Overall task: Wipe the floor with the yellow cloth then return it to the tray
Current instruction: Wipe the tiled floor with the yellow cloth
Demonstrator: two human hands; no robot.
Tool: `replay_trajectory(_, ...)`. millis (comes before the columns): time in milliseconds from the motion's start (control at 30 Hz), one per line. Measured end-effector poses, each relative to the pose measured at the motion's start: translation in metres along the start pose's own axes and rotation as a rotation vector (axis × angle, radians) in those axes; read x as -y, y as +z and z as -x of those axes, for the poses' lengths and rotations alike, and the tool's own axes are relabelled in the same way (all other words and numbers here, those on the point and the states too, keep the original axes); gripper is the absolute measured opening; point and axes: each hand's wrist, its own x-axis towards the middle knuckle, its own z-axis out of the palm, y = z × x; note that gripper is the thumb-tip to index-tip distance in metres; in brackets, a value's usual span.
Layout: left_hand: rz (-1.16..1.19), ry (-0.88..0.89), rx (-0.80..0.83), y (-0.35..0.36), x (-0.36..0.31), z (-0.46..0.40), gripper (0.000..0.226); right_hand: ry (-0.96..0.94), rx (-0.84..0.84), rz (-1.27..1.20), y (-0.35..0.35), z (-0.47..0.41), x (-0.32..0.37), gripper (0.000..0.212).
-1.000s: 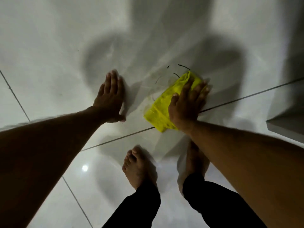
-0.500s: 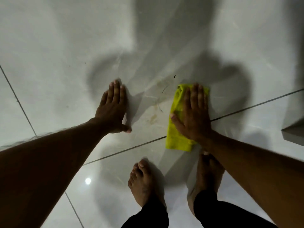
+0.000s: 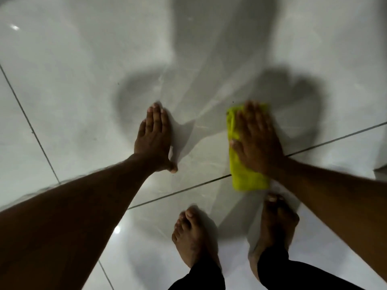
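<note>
Cloth (image 3: pixel 245 174) shifted rightward (folded, oblong)

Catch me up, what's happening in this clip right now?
A person is crouched over a glossy tiled floor, wiping it. The right hand presses flat on the yellow cloth, which lies across a grout line. The left hand is planted flat on the tile for support. Both bare feet show below. No tray is in view.

Dim, soft-focus view; hard shadows fan across the glossy floor (image 3: pixel 62 84), small glare spots, edges bowed.
</note>
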Motion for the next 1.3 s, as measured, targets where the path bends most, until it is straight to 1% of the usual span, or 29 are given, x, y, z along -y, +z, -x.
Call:
replay_trajectory(67, -0.002, 0.011, -0.007, 0.002, 0.002, -0.001, 0.172, 0.275, -0.063, -0.037, -0.002, -0.044, 0.016, 0.071)
replay_trajectory(100, -0.008, 0.014, -0.011, 0.003, 0.003, -0.002, 0.172, 0.341, -0.075, -0.075, -0.003, -0.063, 0.034, 0.071)
replay_trajectory(133, -0.018, 0.017, -0.013, 0.005, 0.003, -0.002, 0.173, 0.326, -0.084, -0.113, -0.001, -0.074, 0.053, 0.072)
replay_trajectory(200, -0.028, 0.027, -0.006, 0.004, 0.004, -0.001, 0.172, 0.127, -0.075, -0.133, 0.004, -0.069, 0.083, 0.074)
replay_trajectory(267, -0.032, 0.036, -0.002, 0.001, 0.005, 0.0, 0.17, -0.085, -0.025, -0.114, 0.009, -0.031, 0.093, 0.075)
replay_trajectory(333, -0.032, 0.035, 0.013, -0.001, 0.004, 0.003, 0.169, -0.252, 0.032, -0.092, 0.009, 0.016, 0.074, 0.075)
replay_trajectory(367, -0.03, 0.033, 0.013, -0.002, 0.003, 0.003, 0.169, -0.306, 0.031, -0.081, 0.008, 0.029, 0.052, 0.074)
replay_trajectory(400, -0.028, 0.032, 0.01, -0.003, 0.002, 0.003, 0.168, -0.316, 0.008, -0.061, 0.008, 0.033, 0.024, 0.073)
replay_trajectory(433, -0.025, 0.032, 0.013, -0.003, 0.001, 0.003, 0.169, -0.273, -0.008, -0.037, 0.009, 0.029, 0.001, 0.073)
replay_trajectory(467, -0.023, 0.035, 0.012, -0.003, 0.001, 0.003, 0.169, -0.179, -0.017, -0.02, 0.008, 0.017, -0.015, 0.073)
replay_trajectory(500, -0.026, 0.039, 0.003, -0.002, 0.002, 0.002, 0.169, -0.041, -0.037, -0.02, 0.004, -0.002, -0.02, 0.072)
replay_trajectory(567, -0.033, 0.042, -0.001, 0.0, 0.003, 0.001, 0.17, 0.253, -0.119, -0.056, 0.0, -0.052, 0.008, 0.07)
replay_trajectory(600, -0.036, 0.041, 0.003, 0.001, 0.002, 0.0, 0.17, 0.359, -0.139, -0.099, -0.003, -0.075, 0.033, 0.07)
replay_trajectory(633, -0.041, 0.035, 0.007, 0.001, 0.001, -0.001, 0.171, 0.383, -0.138, -0.148, -0.004, -0.091, 0.058, 0.072)
replay_trajectory(667, -0.047, 0.027, 0.012, 0.001, 0.001, -0.001, 0.171, 0.321, -0.135, -0.175, -0.004, -0.098, 0.081, 0.075)
replay_trajectory(700, -0.052, 0.029, 0.014, 0.0, 0.002, -0.001, 0.171, 0.209, -0.112, -0.182, -0.002, -0.094, 0.097, 0.075)
replay_trajectory(767, -0.057, 0.041, 0.009, -0.001, 0.004, 0.0, 0.169, -0.032, -0.033, -0.148, 0.005, -0.052, 0.105, 0.073)
replay_trajectory(833, -0.055, 0.046, 0.013, -0.002, 0.005, 0.0, 0.169, -0.218, 0.026, -0.108, 0.004, 0.002, 0.074, 0.074)
replay_trajectory(867, -0.056, 0.044, 0.012, -0.003, 0.005, 0.0, 0.169, -0.276, 0.019, -0.091, 0.003, 0.019, 0.045, 0.073)
replay_trajectory(900, -0.059, 0.045, 0.013, -0.004, 0.005, 0.001, 0.169, -0.285, 0.001, -0.065, 0.003, 0.026, 0.011, 0.073)
replay_trajectory(933, -0.06, 0.048, 0.017, -0.004, 0.005, 0.001, 0.169, -0.248, -0.017, -0.025, 0.003, 0.024, -0.02, 0.073)
replay_trajectory(967, -0.061, 0.052, 0.015, -0.003, 0.005, 0.001, 0.169, -0.16, -0.015, 0.005, 0.002, 0.013, -0.045, 0.074)
replay_trajectory(1000, -0.065, 0.058, 0.012, -0.003, 0.005, 0.0, 0.169, -0.021, -0.02, 0.024, -0.001, -0.004, -0.056, 0.074)
replay_trajectory(1067, -0.072, 0.066, 0.018, -0.003, 0.002, -0.001, 0.169, 0.316, -0.081, 0.018, -0.007, -0.049, -0.036, 0.072)
replay_trajectory(1100, -0.076, 0.062, 0.022, -0.004, 0.001, -0.001, 0.169, 0.435, -0.098, -0.029, -0.01, -0.07, -0.011, 0.072)
replay_trajectory(1133, -0.085, 0.055, 0.025, -0.004, 0.0, 0.0, 0.169, 0.467, -0.103, -0.083, -0.013, -0.085, 0.018, 0.072)
replay_trajectory(1167, -0.096, 0.05, 0.023, -0.004, 0.0, 0.0, 0.169, 0.399, -0.102, -0.115, -0.014, -0.092, 0.043, 0.072)
replay_trajectory(1233, -0.102, 0.055, 0.014, -0.004, 0.002, -0.001, 0.168, 0.149, -0.055, -0.114, -0.004, -0.073, 0.072, 0.072)
replay_trajectory(1300, -0.089, 0.066, 0.007, -0.005, 0.003, 0.0, 0.167, -0.073, -0.002, -0.078, 0.0, -0.028, 0.064, 0.073)
